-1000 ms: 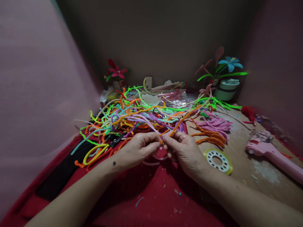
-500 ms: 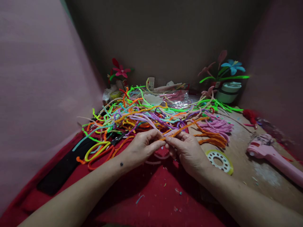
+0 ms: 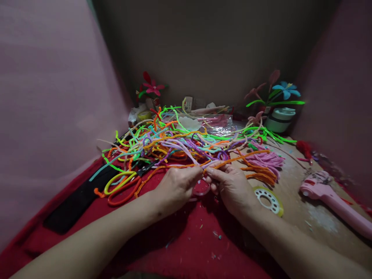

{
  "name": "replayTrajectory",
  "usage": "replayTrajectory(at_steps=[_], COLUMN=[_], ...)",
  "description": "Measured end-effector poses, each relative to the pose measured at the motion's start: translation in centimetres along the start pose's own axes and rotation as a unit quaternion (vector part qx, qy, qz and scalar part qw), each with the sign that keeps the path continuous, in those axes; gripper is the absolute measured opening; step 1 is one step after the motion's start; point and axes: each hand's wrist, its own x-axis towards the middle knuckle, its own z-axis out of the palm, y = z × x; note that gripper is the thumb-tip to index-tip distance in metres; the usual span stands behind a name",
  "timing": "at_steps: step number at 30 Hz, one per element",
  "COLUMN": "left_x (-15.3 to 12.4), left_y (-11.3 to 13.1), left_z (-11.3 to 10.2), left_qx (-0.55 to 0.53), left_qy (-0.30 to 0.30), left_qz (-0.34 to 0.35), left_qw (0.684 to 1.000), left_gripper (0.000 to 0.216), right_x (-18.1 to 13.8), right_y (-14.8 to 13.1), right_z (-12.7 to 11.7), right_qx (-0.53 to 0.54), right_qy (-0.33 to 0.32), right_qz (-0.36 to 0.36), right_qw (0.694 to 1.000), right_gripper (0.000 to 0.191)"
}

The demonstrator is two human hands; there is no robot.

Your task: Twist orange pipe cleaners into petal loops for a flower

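Observation:
An orange pipe cleaner [image 3: 244, 157] runs between my hands, its long free end slanting up to the right. My left hand [image 3: 180, 184] is closed, its thumb and forefinger pinching the stem near my right fingertips. My right hand [image 3: 229, 182] pinches the same stem between thumb and forefinger, the other fingers curled beneath. The two sets of fingertips almost touch and hide the part between them. Just behind the hands lies a tangled heap of coloured pipe cleaners [image 3: 174, 141], with lilac ones closest to my fingers.
Scissors with yellow and orange handles [image 3: 120, 184] lie left, by a black flat object [image 3: 69, 205]. At right are a tape roll [image 3: 280, 207], a pink glue gun [image 3: 328, 193] and a bundle of pink pipe cleaners [image 3: 267, 159]. A blue flower [image 3: 286, 91] stands behind.
My left hand has rolled over into a tighter pinch, its knuckles now upward. The orange pipe cleaner's free end reaches farther right and lies flatter. The view has shifted slightly.

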Motion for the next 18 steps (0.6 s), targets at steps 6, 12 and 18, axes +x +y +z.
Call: replayTrajectory(at_steps=[6, 12, 18], left_x=[0.1, -0.3, 0.2], left_y=[0.8, 1.2, 1.1], left_z=[-0.2, 0.2, -0.3], left_qx=[-0.63, -0.709, -0.591], left_qy=[-0.147, -0.054, -0.02], left_qz=[-0.199, -0.191, -0.069], left_qw=[0.736, 0.677, 0.803], left_gripper=[0.014, 0.029, 0.033], right_x=[-0.3, -0.5, -0.2], right_y=[-0.6, -0.8, -0.6], right_z=[0.1, 0.5, 0.2], right_qx=[0.026, 0.02, 0.036], right_qy=[-0.064, -0.032, 0.005], right_qz=[-0.034, -0.051, -0.07], right_qw=[0.997, 0.998, 0.997], right_gripper=[0.021, 0.025, 0.02])
